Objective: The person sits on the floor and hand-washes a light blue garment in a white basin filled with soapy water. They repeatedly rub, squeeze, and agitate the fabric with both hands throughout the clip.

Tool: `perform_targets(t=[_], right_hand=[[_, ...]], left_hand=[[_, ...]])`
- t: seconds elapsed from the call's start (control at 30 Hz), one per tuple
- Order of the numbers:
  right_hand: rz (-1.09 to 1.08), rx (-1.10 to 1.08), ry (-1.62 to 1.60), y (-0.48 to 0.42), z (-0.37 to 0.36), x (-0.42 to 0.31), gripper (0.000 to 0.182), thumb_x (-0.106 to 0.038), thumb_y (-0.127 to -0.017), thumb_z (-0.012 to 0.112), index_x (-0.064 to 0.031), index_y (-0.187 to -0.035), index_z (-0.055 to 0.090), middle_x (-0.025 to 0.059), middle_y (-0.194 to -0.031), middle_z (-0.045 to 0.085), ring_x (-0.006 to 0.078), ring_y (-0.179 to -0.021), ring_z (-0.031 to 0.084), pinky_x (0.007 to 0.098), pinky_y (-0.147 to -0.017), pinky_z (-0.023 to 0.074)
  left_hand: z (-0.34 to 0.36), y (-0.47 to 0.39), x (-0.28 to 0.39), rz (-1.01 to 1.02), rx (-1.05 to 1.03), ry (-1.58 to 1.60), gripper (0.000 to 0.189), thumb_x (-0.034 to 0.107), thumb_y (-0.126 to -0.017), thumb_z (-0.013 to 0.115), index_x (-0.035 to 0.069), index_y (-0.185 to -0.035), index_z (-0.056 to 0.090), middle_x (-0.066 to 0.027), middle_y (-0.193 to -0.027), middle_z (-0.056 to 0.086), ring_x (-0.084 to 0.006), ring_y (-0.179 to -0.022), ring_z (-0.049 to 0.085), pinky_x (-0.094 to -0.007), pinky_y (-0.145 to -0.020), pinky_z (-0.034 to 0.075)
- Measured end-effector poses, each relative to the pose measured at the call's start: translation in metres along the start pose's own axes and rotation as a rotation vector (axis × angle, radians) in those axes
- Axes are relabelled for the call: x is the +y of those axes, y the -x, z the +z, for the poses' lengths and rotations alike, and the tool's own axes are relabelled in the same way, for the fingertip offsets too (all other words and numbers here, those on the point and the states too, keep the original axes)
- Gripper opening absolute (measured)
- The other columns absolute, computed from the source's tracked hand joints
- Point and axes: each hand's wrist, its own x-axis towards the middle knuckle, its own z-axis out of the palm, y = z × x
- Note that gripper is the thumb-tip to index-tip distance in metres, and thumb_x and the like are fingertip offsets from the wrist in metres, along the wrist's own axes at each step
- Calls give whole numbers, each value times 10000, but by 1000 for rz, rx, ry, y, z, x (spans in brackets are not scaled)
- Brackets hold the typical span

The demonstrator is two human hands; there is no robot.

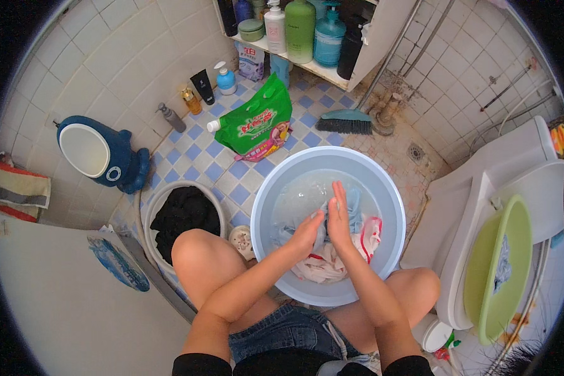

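Note:
A large pale blue plastic basin (328, 298) with water stands between my knees. Over it, my left hand (307, 235) is closed on a wet grey-blue cloth (320, 237). Facing it, my right hand (338, 218) is upright with fingers straight and close together, against the other side of that cloth; whether it grips the cloth cannot be told. Light blue fabric (354, 207) lies in the water beyond my right hand. A white garment with red trim (326, 268) lies in the basin's near part, under my wrists.
Left of the basin is a tub of black clothes (185, 211). Beyond stand a green detergent pouch (258, 120), a broom (345, 122) and a shelf of bottles (301, 33). At right, a green basin (498, 272) leans by a toilet (465, 235); a child's urinal (103, 152) hangs left.

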Motion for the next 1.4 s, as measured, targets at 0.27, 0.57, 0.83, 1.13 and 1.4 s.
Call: perform_targets(t=[0.27,0.57,0.83,1.13,1.4], right_hand=[[-260,-230,-118,44,34,-48,489,-317,-938,316,-27,-1331,326,171,-1414,235,318,-1329,161,402,-1071,132],[-137,-143,-49,30,24,-8,462,-283,-939,326,-23,-1320,341,178,-1403,254,318,-1314,200,392,-1068,142],[-107,-84,-22,30,22,-6,446,-251,-937,330,-13,-1315,343,184,-1390,277,321,-1297,239,386,-1066,150],[-289,-174,61,49,32,-49,455,-232,-923,352,-4,-1316,330,190,-1387,285,328,-1290,257,375,-1066,163],[-14,-61,-25,13,10,10,467,-198,-913,355,-6,-1335,300,185,-1405,249,316,-1306,227,392,-1068,152]], left_hand=[[-36,-25,18,138,106,39,511,375,-922,378,82,-1337,318,-51,-1362,363,-189,-1229,356,-341,-1001,292],[-22,-21,3,48,20,-118,520,350,-912,403,62,-1336,316,-76,-1370,344,-209,-1239,336,-339,-981,312],[-9,-9,2,64,-76,-4,474,354,-912,391,87,-1304,376,-70,-1351,371,-207,-1213,363,-330,-985,308],[-38,-27,26,129,76,107,495,353,-931,346,41,-1315,328,-94,-1340,376,-229,-1202,378,-383,-981,320],[-12,-17,-10,13,68,-92,497,307,-920,399,25,-1321,321,-82,-1348,371,-205,-1203,379,-338,-992,305]])
